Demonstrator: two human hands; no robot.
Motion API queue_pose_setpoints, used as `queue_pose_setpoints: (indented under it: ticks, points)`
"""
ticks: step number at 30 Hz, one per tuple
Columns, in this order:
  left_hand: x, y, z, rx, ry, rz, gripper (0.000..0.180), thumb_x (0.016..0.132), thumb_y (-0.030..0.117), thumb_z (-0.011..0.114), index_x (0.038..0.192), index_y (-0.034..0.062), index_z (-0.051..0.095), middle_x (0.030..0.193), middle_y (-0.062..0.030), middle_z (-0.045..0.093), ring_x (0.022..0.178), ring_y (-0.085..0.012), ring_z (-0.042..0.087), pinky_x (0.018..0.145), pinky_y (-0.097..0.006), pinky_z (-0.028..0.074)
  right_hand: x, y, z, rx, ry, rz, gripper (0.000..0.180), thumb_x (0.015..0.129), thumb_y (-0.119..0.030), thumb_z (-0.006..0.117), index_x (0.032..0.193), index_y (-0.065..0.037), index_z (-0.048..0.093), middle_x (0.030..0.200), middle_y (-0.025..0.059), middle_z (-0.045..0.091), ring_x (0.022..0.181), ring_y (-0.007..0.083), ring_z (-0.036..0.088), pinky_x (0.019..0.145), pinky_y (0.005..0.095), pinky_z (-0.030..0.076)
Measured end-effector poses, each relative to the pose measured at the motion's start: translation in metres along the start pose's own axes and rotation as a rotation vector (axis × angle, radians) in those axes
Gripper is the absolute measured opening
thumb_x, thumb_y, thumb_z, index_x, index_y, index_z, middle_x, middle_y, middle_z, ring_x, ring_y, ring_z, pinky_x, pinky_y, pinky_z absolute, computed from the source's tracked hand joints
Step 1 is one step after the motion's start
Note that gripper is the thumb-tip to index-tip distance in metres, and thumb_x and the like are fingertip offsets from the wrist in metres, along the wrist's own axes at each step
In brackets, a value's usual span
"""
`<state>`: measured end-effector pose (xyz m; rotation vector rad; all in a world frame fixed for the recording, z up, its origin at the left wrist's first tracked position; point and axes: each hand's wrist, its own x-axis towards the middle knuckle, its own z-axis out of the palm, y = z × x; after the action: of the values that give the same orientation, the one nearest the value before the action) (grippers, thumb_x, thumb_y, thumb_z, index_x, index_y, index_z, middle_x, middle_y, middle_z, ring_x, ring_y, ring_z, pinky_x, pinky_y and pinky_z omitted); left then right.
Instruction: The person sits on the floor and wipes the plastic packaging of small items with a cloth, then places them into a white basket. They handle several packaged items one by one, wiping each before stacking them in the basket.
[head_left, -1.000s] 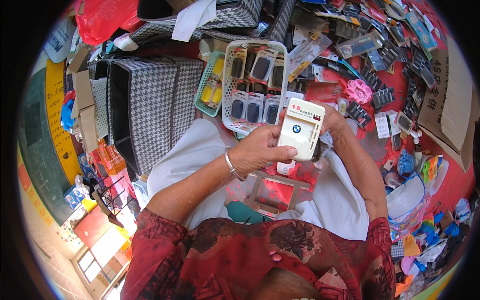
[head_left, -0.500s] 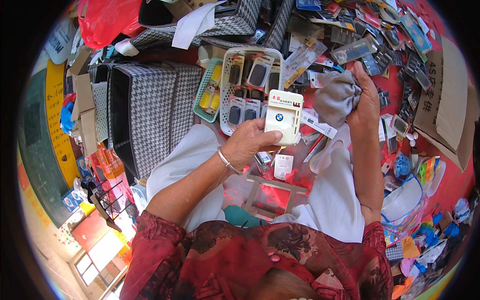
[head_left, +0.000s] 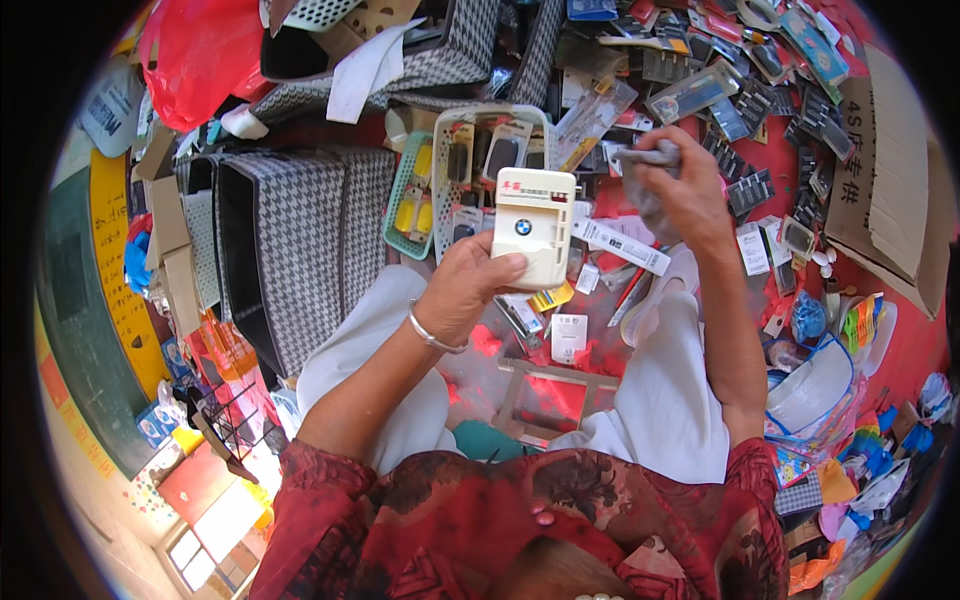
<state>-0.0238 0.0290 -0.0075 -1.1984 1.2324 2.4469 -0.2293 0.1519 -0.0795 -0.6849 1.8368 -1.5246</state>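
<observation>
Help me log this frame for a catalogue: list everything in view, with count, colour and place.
cream box: one, cream-white, held up at centre
grey cloth: one, grey, upper right of centre
white basket: one, white, holds carded items, behind the box
green basket: one, green, left of the white one
checked bags: several, black-and-white, left
red bag: one, red, top left
cardboard: one piece, brown, right
packaged small goods: many, mixed, top right
bracelet: one, silver, left wrist
left hand: grips the cream box
right hand: clutches the grey cloth

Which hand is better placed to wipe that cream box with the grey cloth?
Right. The right hand already grips the grey cloth beside the cream box, which the left hand holds.
</observation>
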Motion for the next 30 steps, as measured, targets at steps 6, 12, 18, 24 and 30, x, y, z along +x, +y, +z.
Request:
queue_pose_setpoints:
  ticks: [6, 12, 18, 24, 30]
  points:
    - [-0.002, 0.005, -0.007, -0.486, -0.191, -0.049, 0.053, 0.080, 0.019, 0.055, 0.121, -0.0073, 0.036, 0.112, -0.0207, 0.051, 0.099, -0.0323, 0.056, 0.081, -0.041, 0.049, -0.006, 0.010, -0.012, 0.737, -0.041, 0.328, 0.019, 0.071, -0.001, 0.061, 0.088, -0.005, 0.054, 0.076, 0.0007, 0.056, 0.066, 0.0062, 0.055, 0.059, 0.0185, 0.045]
    - [0.000, -0.005, -0.015, -0.625, -0.240, -0.080, 0.054, 0.079, 0.021, 0.056, 0.123, -0.0046, 0.035, 0.112, -0.0197, 0.051, 0.100, -0.0361, 0.054, 0.082, -0.044, 0.048, -0.014, -0.019, 0.000, 0.726, -0.032, 0.162, 0.019, 0.072, -0.006, 0.062, 0.090, -0.005, 0.054, 0.078, -0.0004, 0.055, 0.070, 0.0043, 0.053, 0.064, 0.0184, 0.044]
    - [0.006, -0.009, -0.019, -0.658, -0.391, -0.116, 0.046, 0.085, 0.026, 0.049, 0.122, 0.0011, 0.040, 0.116, -0.0150, 0.051, 0.110, -0.0314, 0.048, 0.090, -0.045, 0.039, -0.031, -0.053, 0.035, 0.039, -0.056, -0.511, 0.022, 0.065, -0.001, 0.061, 0.085, -0.004, 0.052, 0.084, 0.0094, 0.050, 0.077, 0.0237, 0.053, 0.066, 0.0315, 0.044]
    - [0.006, -0.005, -0.021, -0.434, -0.020, -0.007, 0.047, 0.088, 0.031, 0.042, 0.126, 0.0033, 0.036, 0.120, -0.0128, 0.049, 0.111, -0.0245, 0.048, 0.095, -0.042, 0.036, -0.050, -0.060, 0.037, 0.186, -0.584, -0.436, 0.020, 0.064, -0.003, 0.060, 0.082, -0.004, 0.053, 0.080, 0.0096, 0.050, 0.073, 0.0269, 0.053, 0.062, 0.0347, 0.042]
    - [0.007, 0.003, -0.022, -0.492, -0.240, -0.006, 0.044, 0.089, 0.033, 0.043, 0.117, -0.0012, 0.042, 0.102, -0.0158, 0.058, 0.088, -0.0256, 0.060, 0.073, -0.034, 0.048, -0.027, -0.039, 0.001, 0.461, -0.086, 0.177, 0.017, 0.074, -0.016, 0.062, 0.081, -0.002, 0.057, 0.073, 0.0013, 0.059, 0.065, 0.0068, 0.053, 0.059, 0.0215, 0.043]
